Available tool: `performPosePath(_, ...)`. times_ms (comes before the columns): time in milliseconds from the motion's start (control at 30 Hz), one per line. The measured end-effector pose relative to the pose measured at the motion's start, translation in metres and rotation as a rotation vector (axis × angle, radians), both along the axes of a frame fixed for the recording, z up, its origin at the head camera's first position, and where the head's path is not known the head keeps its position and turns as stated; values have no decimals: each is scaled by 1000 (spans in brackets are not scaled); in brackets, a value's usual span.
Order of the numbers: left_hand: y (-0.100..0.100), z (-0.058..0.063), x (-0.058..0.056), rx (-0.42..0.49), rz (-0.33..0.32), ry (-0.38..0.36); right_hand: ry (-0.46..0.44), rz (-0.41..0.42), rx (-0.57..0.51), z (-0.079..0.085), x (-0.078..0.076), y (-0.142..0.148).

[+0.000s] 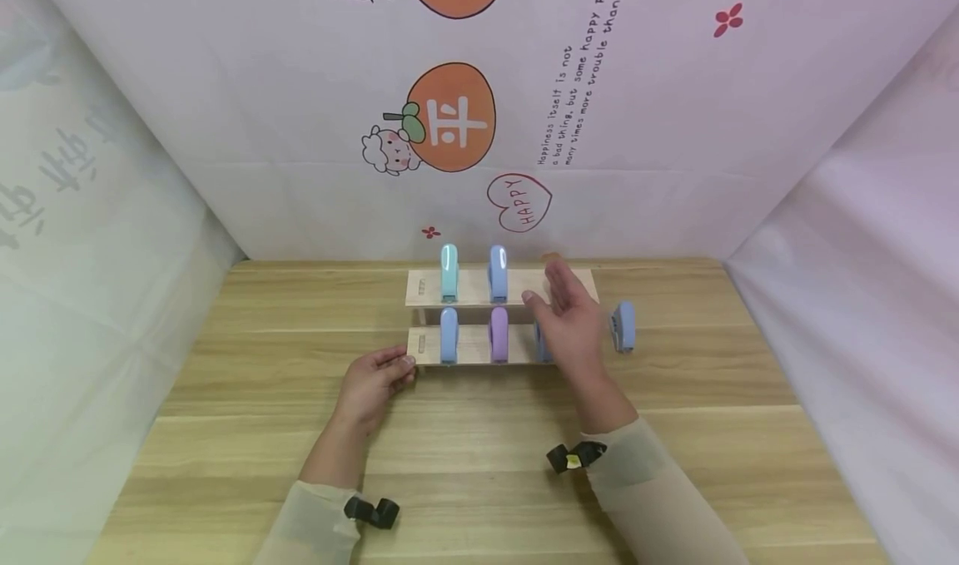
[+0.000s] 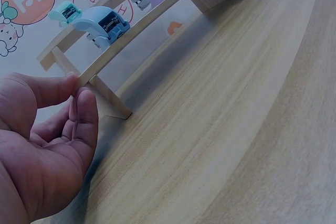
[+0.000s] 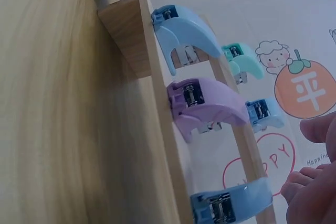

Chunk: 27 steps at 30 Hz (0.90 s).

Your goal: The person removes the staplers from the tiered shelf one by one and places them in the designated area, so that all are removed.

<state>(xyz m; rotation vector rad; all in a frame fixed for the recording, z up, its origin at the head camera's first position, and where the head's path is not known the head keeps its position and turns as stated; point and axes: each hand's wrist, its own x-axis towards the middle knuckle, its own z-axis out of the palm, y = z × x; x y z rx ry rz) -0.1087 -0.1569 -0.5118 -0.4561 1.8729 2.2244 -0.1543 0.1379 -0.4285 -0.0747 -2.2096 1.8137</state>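
A two-tier wooden rack carries small pastel staplers. The upper tier holds a mint stapler and a blue stapler. On the lower tier stand a light blue stapler, a purple stapler and another blue stapler, partly covered by the right hand in the head view. My left hand pinches the lower tier's left end between thumb and fingers. Above the rack's right end, my right hand has its fingers extended and thumb apart, with nothing visible in its grasp.
One more blue stapler is on the wooden table, just right of the rack. Behind the rack rises a white printed cloth; pale cloth also borders the table at left and right.
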Motion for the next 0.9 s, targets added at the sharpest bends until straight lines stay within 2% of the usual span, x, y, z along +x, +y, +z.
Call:
performPosePath(233,0,0,-1,2,12,-2,23,14,54,8,-3,-8)
performPosePath(900,0,-1,0,-4,9,-2,23,50,71,7,-9,-21)
